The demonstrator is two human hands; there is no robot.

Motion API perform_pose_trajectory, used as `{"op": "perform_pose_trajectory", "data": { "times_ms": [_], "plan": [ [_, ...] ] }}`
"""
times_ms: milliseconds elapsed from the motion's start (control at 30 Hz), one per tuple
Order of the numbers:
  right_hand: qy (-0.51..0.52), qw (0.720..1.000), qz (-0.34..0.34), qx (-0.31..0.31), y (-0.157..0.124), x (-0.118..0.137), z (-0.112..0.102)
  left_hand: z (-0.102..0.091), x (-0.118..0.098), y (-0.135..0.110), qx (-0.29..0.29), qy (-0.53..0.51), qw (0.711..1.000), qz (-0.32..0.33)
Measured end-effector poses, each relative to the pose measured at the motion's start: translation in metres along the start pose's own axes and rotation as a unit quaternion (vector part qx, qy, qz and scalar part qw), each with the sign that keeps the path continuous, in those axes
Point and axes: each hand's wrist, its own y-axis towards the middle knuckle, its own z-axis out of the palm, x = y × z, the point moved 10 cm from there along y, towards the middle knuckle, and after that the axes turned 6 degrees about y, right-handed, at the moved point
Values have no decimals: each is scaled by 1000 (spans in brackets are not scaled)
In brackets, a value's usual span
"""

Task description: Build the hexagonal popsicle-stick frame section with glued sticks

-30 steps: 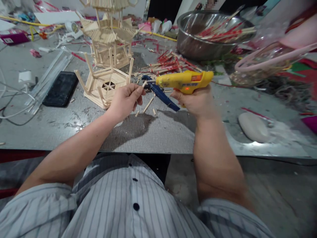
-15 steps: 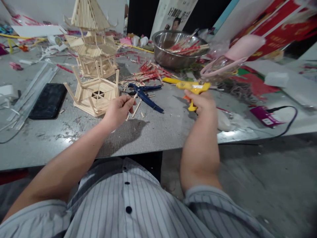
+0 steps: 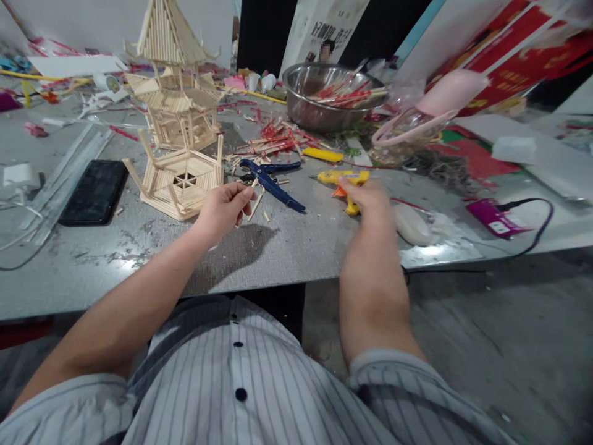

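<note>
My left hand [image 3: 228, 205] is closed in a pinch on a short wooden stick [image 3: 254, 183], whose pale end shows above the fingertips. Just left of it stands a hexagonal stick frame [image 3: 184, 185] with upright posts. My right hand [image 3: 372, 196], a little blurred, is closed round the back of a yellow hot glue gun [image 3: 340, 178] with an orange trigger; its nozzle points left, low over the table. Between the hands lie dark blue cutting pliers [image 3: 278, 190] and several stick offcuts. A tiered stick pagoda [image 3: 173, 93] rises behind the frame.
A steel bowl [image 3: 319, 114] with red-tipped sticks stands at the back, a loose stick pile [image 3: 278, 139] before it. A yellow cutter knife [image 3: 323, 154] lies behind the glue gun. A phone [image 3: 94, 191] is at left, a purple box [image 3: 493, 217] with cable at right.
My right hand has brought the glue gun left and lower, its nozzle coming clear of the yellow cutter knife. The left hand keeps its pinch on the stick, nearly unmoved.
</note>
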Motion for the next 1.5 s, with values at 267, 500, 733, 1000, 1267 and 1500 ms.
{"op": "perform_pose_trajectory", "data": {
  "times_ms": [267, 500, 733, 1000, 1267, 1500],
  "plan": [
    [-100, 970, 115, -188, -20, 23, -31, -7, 2, 1, -47, 5, 999, -2],
    [199, 976, -46, 70, -69, 139, 92, -11, -1, 2, -89, 37, 995, 33],
    [351, 911, 5, 216, -115, 172, 143, -17, 0, 1, -131, 85, 984, 81],
    [416, 870, 64, 255, -121, 167, 159, -16, -2, 0, -153, 143, 972, 111],
    [427, 863, 64, 264, -122, 167, 161, -7, 2, 0, -123, 173, 972, 103],
    [397, 885, 63, 236, -111, 156, 152, 20, -5, -15, 10, 366, 930, 35]
  ]
}}
